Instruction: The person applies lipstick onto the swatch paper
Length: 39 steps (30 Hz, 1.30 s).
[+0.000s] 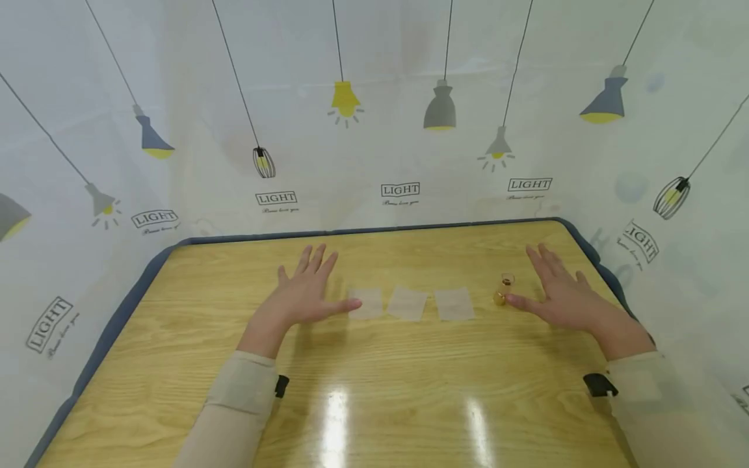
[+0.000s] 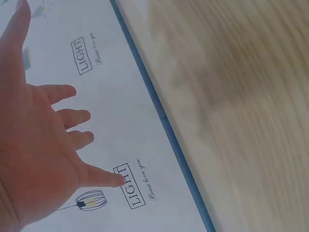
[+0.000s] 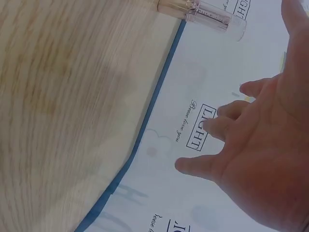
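Three thin, pale square sheets lie in a row on the wooden table: a left sheet (image 1: 370,298), a middle sheet (image 1: 407,303) and a right sheet (image 1: 454,304). To their right stands a small bottle (image 1: 500,298) with a gold lower part and a clear top; dark lettering shows on that bottle (image 3: 212,16) in the right wrist view. My left hand (image 1: 303,294) is spread over the table, its thumb overlapping the left sheet in the head view. Fingers spread, my right hand (image 1: 564,300) has its thumb tip beside the bottle; whether they touch I cannot tell. Neither hand holds anything.
The wooden table (image 1: 398,370) has a dark blue edge (image 1: 363,231) along its back and sides. Behind it and at both sides rises a pale covering (image 1: 386,149) printed with hanging lamps and the word LIGHT. Two bright reflections lie on the near tabletop.
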### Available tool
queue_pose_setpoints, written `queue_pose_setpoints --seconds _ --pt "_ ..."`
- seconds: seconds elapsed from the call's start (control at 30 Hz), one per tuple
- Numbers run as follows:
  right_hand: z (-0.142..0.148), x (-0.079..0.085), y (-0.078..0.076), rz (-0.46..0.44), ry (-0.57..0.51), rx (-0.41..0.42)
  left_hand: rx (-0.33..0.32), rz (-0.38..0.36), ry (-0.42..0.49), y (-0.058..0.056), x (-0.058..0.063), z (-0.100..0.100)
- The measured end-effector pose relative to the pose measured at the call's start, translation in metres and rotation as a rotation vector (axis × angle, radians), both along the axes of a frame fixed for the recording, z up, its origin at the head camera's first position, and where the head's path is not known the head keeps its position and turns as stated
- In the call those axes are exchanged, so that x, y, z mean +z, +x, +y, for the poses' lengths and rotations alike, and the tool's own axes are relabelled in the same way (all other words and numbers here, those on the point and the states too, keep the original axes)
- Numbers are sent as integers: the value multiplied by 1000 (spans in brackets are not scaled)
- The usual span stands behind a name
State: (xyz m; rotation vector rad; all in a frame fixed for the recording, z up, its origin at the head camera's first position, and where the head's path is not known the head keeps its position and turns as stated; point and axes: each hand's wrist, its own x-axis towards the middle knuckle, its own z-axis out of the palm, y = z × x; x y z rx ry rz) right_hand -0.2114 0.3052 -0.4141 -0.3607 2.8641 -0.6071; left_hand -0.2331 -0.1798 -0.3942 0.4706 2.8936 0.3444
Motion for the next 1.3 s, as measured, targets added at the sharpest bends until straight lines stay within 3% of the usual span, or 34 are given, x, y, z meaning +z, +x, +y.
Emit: queue_pose_setpoints --seconds 0.17,0.3,0.47,0.67,0.83,1.0,1.13,1.3 --pt "1 -2 -6 -24 -97 46 -27 7 40 -5 7 15" --pt "1 -5 -9 -40 -137 62 -52 6 73 -8 14 39" --pt "2 -12 -15 -93 -178 57 -120 47 102 -11 21 81" --pt "2 -23 -22 -198 -279 33 -245 111 85 -10 24 147" --pt "1 -25 -25 -294 -400 42 -310 116 65 -9 15 201" --pt "3 -26 -30 -303 -388 79 -309 38 130 -12 0 242" --pt "2 -28 -33 -293 -360 69 -306 20 174 -11 -16 263" --pt "-1 -33 -34 -282 -375 48 -296 17 171 -6 -29 276"
